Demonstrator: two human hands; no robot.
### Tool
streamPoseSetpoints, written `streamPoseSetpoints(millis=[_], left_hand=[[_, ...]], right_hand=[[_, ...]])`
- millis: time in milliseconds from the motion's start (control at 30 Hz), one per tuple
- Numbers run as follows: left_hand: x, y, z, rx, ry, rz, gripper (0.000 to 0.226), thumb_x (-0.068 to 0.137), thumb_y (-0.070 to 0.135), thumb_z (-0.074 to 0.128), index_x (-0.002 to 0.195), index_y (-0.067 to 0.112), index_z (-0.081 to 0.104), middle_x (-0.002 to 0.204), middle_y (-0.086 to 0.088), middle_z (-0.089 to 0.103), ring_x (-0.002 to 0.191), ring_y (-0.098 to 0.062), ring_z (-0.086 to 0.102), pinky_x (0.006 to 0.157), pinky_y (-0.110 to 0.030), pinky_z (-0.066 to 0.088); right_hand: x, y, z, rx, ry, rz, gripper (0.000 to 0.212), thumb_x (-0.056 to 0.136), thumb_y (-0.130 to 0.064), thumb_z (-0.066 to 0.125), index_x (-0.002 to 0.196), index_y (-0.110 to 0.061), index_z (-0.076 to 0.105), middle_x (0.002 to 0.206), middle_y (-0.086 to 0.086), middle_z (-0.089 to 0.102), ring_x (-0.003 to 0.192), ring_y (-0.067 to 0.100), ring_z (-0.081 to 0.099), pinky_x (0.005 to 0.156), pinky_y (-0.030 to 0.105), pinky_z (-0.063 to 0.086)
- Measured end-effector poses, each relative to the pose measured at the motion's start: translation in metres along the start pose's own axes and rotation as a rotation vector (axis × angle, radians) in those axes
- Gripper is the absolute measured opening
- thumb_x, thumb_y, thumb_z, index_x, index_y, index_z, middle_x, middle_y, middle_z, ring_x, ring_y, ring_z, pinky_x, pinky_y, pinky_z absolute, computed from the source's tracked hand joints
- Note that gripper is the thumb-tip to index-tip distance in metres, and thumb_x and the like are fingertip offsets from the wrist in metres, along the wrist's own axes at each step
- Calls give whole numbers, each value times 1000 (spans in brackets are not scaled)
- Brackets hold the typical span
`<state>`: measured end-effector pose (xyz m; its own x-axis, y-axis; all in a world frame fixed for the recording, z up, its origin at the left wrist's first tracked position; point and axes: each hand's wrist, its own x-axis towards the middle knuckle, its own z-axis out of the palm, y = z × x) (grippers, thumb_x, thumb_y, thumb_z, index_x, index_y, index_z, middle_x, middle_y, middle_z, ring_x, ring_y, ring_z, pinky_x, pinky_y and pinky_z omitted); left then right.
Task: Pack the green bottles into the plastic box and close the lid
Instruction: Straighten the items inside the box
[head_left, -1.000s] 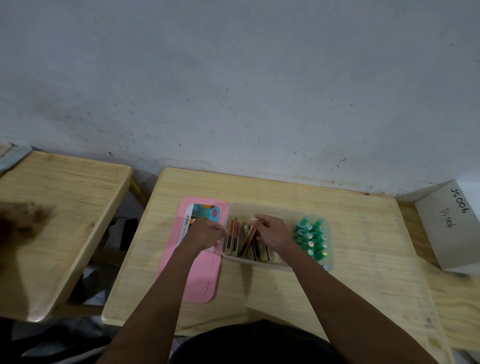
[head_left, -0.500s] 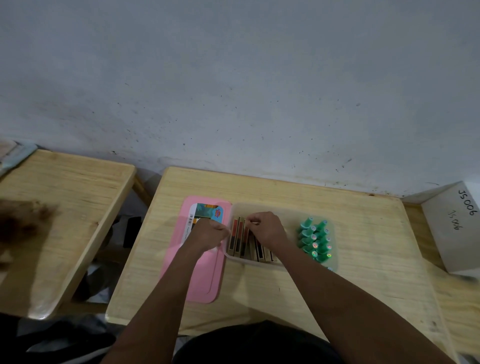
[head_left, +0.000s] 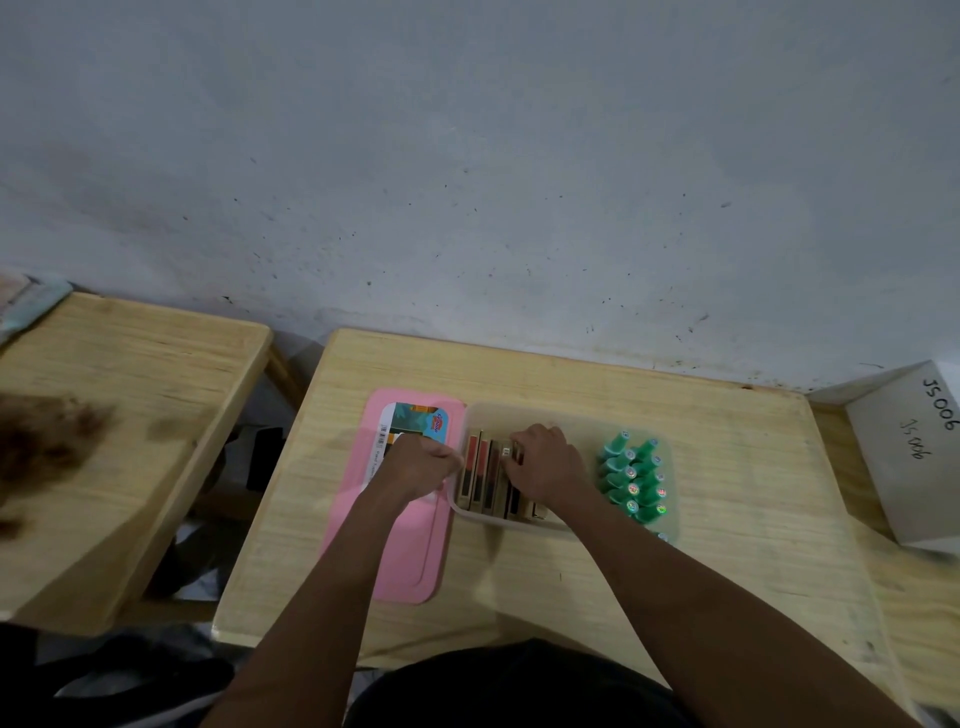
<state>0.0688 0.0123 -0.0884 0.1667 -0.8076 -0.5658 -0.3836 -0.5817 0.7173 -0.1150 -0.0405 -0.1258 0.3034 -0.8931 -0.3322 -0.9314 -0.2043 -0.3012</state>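
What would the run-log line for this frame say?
stage: packing | green bottles: upright in plastic box, right end | right hand: on flat packs | left hand: at box edge | pink lid: off, beside box

box – far strip free | bottles block right | cartons left

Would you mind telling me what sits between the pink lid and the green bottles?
In the head view, flat brown and red packets stand in the plastic box, with the right hand on them, between the pink lid and green bottles.
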Motion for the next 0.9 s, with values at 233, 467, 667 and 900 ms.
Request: streamPoseSetpoints(millis=[233,467,667,900], left_hand=[[0,0,1,-4,7,10,2,85,17,66,84,16,67,93,-6,66,89,-27,68,79,-35,56],[-2,0,1,8,13,13,17,87,18,64,99,7,71,89,-5,66,74,-19,65,63,-26,48],[-2,0,2,13,28,19,17,87,18,64,98,8,71,93,-6,66,82,-20,64,70,-29,49],[-2,-2,2,9,32,27,13,87,18,64,94,10,71,94,-7,66,80,-19,64,69,-29,49]], right_hand=[[1,7,-1,107,-72,-19,40,95,-32,49,134,-21,54,133,2,52,128,25,36,103,45,39],[-8,3,2,366,105,79,30,87,-43,63,108,-22,65,109,-1,61,108,14,51,91,36,47],[-5,4,-1,634,99,183,29,88,-22,66,115,-13,68,113,7,69,105,17,63,86,22,45],[-4,4,2,528,59,77,31,93,-26,60,122,-19,67,120,4,69,108,17,63,95,29,50]])
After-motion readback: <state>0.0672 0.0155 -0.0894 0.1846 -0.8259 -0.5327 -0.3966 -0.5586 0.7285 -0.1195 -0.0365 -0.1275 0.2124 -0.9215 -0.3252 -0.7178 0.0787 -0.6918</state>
